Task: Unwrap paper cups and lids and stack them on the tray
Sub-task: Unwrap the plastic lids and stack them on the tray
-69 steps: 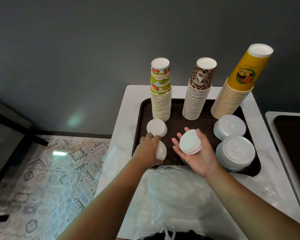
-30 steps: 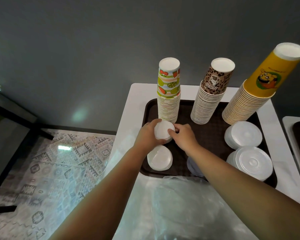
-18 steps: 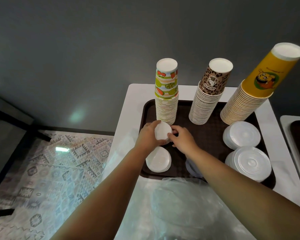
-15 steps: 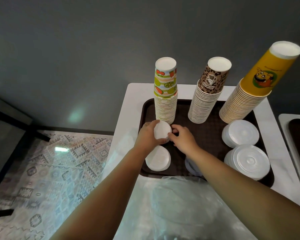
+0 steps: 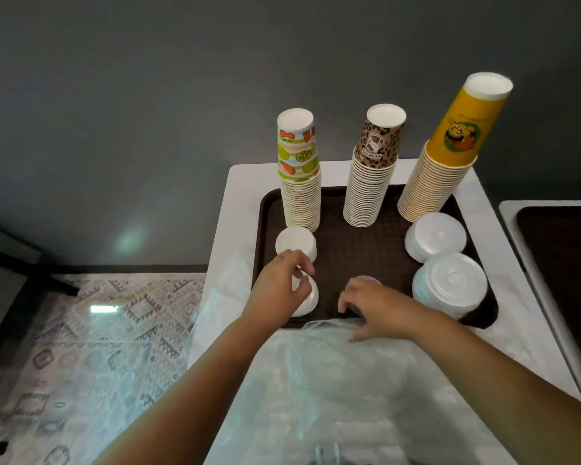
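Presently, your tray [image 5: 356,260] on the table [image 5: 239,182] carries three unwrapped cup stacks [image 5: 369,196], two large lid stacks [image 5: 448,286], two small lid stacks [image 5: 296,243]. Plastic wrapping [image 5: 332,380] lies nearer you. Left hand [image 5: 279,293] curls round the nearer small stack; right hand [image 5: 373,307] covers another lid, grip unclear. Mostly done.

The right hand [image 5: 371,305] hides most of a lid stack [image 5: 369,280] at lower centre. The left hand [image 5: 279,293] covers part of another lid stack [image 5: 309,297]. The second tray [image 5: 564,263] is cut by the right edge.
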`<state>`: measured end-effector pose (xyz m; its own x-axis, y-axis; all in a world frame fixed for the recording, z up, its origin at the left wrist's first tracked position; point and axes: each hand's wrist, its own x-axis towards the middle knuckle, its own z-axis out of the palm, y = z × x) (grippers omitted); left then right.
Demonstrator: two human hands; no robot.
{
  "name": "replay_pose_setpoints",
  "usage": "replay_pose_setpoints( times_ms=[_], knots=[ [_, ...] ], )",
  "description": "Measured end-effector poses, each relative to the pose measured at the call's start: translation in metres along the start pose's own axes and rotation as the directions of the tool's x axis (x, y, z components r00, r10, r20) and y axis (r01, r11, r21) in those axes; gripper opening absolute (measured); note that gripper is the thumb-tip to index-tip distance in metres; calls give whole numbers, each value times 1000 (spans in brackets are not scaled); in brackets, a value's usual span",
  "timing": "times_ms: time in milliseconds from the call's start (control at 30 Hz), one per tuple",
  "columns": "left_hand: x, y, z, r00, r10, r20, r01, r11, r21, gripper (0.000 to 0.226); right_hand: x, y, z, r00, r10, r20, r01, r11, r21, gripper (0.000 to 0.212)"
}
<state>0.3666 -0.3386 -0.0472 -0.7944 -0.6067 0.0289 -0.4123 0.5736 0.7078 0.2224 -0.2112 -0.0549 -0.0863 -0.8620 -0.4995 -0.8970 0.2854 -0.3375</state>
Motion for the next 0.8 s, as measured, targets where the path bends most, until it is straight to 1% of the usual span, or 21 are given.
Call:
replay_pose_setpoints(
  times_ms=[67, 133, 200, 267, 300, 333, 367, 400, 433, 467, 500, 533, 567, 633, 667, 700, 733, 767, 800],
  knots=[
    [-18, 6, -5, 991, 62, 118, -55, 997, -59, 13, -10, -1, 12, 999, 37, 9, -36, 996, -83, 47],
    [-32, 10, -7, 954, 123, 272, -100, 990, -97, 14, -15, -4, 22, 996, 64, -56, -71, 989, -133, 39],
    [-43, 13, -4, 880, 168, 445, -146, 986, -84, 13, -18, -7, 28, 986, 89, -143, -110, 983, -147, 27],
    [-52, 17, 0, 801, 146, 581, -151, 988, -40, 15, -22, -11, 28, 965, 119, -233, -144, 985, -93, 13],
    [-57, 20, 3, 779, 105, 618, -116, 993, -22, 22, -27, -14, 26, 955, 128, -266, -149, 987, -60, 6],
    [-62, 23, 5, 770, 49, 636, -50, 999, -17, 31, -32, -18, 23, 946, 140, -293, -151, 988, -14, 12],
    [-67, 28, 7, 775, -10, 631, 47, 998, -42, 39, -39, -21, 19, 941, 161, -298, -150, 987, 61, 20],
    [-71, 34, 9, 785, -75, 615, 182, 977, -113, 46, -46, -25, 16, 940, 179, -292, -137, 978, 158, 26],
    [-75, 40, 9, 786, -135, 603, 336, 912, -234, 52, -55, -30, 11, 940, 186, -287, -111, 959, 259, 30],
    [-77, 47, 9, 777, -179, 604, 473, 799, -371, 56, -63, -35, 8, 938, 170, -303, -63, 941, 332, 29],
    [-78, 53, 8, 761, -208, 614, 572, 660, -486, 59, -70, -40, 4, 934, 136, -330, -4, 928, 372, 25],
    [-79, 58, 7, 753, -222, 619, 624, 539, -566, 60, -77, -46, 1, 934, 100, -344, 50, 915, 401, 22],
    [-79, 60, 6, 758, -225, 612, 638, 449, -626, 57, -83, -53, -1, 939, 58, -339, 99, 899, 426, 19],
    [-78, 66, 5, 793, -231, 563, 609, 308, -731, 41, -91, -65, -2, 945, -29, -326, 196, 848, 492, 14],
    [-78, 68, 4, 811, -242, 532, 582, 247, -775, 33, -93, -70, -1, 930, -40, -366, 243, 813, 529, 11],
    [-77, 70, 3, 829, -252, 499, 549, 203, -811, 27, -94, -72, 0, 887, -8, -461, 299, 772, 561, 8],
    [-75, 71, 2, 846, -251, 471, 517, 167, -839, 25, -93, -70, 1, 807, 71, -586, 352, 739, 575, 6],
    [-72, 71, 0, 861, -243, 447, 488, 143, -861, 25, -91, -65, 2, 698, 169, -696, 379, 738, 558, 7],
    [-69, 71, -1, 872, -238, 429, 466, 130, -875, 24, -90, -59, 2, 593, 256, -763, 363, 761, 537, 15]
  ],
)
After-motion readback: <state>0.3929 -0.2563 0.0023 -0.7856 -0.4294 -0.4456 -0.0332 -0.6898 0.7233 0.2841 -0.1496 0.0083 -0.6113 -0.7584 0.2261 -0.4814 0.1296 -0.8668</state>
